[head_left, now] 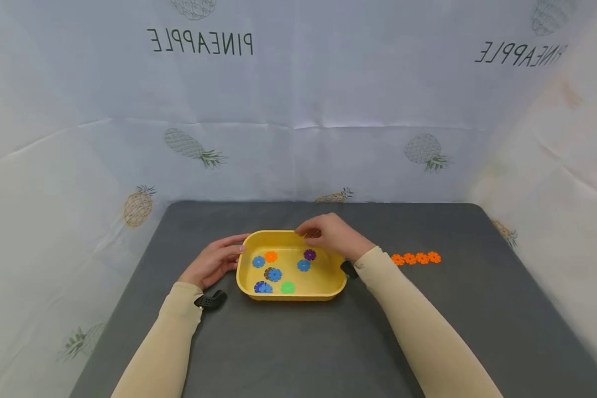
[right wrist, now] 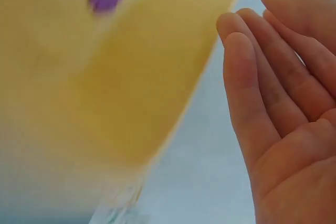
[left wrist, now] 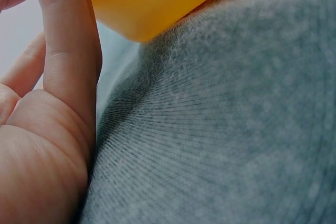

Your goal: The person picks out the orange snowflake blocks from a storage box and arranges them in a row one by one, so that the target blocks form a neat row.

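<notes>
A shallow yellow tray (head_left: 328, 284) sits on the dark table with several notched plastic snowflake discs inside: blue (head_left: 258, 262), orange (head_left: 271, 256), green (head_left: 287, 287) and purple (head_left: 309, 255) ones among them. My left hand (head_left: 213, 263) rests at the tray's left side, thumb at the rim. Its fingers look fairly straight in the left wrist view, beside the yellow wall (left wrist: 152, 3). Over the tray's far right part is my right hand (head_left: 335, 235). In the right wrist view, that hand's fingers are loosely bent with the thumb apart, and nothing lies between them.
To the right of the tray, a row of several orange snowflake discs (head_left: 416, 258) lies on the grey table (head_left: 298, 342), partly beside my right sleeve (head_left: 418, 326). A pale cloth (head_left: 298, 99) printed with pineapples hangs behind the table and along both sides.
</notes>
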Action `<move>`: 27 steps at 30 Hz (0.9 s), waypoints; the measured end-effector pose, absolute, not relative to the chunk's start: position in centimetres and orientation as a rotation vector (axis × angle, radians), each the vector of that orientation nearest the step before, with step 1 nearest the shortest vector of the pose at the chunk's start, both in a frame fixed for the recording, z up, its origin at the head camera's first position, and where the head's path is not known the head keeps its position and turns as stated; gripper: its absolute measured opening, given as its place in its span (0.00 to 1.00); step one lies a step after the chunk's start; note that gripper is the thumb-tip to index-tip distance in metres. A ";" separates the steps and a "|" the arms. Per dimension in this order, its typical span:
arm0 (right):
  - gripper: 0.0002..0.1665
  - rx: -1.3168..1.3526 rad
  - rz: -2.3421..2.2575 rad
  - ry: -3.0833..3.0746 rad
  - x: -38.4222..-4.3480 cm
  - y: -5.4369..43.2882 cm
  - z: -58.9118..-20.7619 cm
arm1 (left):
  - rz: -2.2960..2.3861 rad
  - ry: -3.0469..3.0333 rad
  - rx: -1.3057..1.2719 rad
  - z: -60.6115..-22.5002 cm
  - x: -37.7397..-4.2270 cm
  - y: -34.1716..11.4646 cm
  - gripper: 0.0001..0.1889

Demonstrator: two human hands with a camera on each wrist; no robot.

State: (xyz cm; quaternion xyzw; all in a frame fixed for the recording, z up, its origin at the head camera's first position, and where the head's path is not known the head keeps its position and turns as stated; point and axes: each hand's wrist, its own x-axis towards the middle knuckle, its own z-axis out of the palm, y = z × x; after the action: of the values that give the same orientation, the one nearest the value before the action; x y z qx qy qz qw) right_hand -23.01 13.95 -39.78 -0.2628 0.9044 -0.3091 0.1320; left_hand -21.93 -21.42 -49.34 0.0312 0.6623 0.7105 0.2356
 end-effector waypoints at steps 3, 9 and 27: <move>0.22 -0.866 -0.801 2.568 -23.1 11.0 -40.2 | 1.951 1.805 0.096 -49.4 -22.1 -21.4 0.34; 0.23 -0.981 -0.620 2.519 -23.3 6.6 -41.4 | 1.981 1.762 0.097 -49.6 -22.3 -21.5 0.33; 0.16 -0.984 -0.371 2.646 -23.4 3.5 -43.9 | 1.995 1.737 0.095 -49.5 -22.3 -21.4 0.33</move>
State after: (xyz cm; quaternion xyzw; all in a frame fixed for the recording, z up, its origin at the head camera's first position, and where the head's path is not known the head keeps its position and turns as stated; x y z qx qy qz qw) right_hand -23.42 3.47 -43.87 -0.3418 0.9192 -0.1290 0.1467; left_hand -22.30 -21.42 -49.55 0.0347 0.6362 0.7308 0.2450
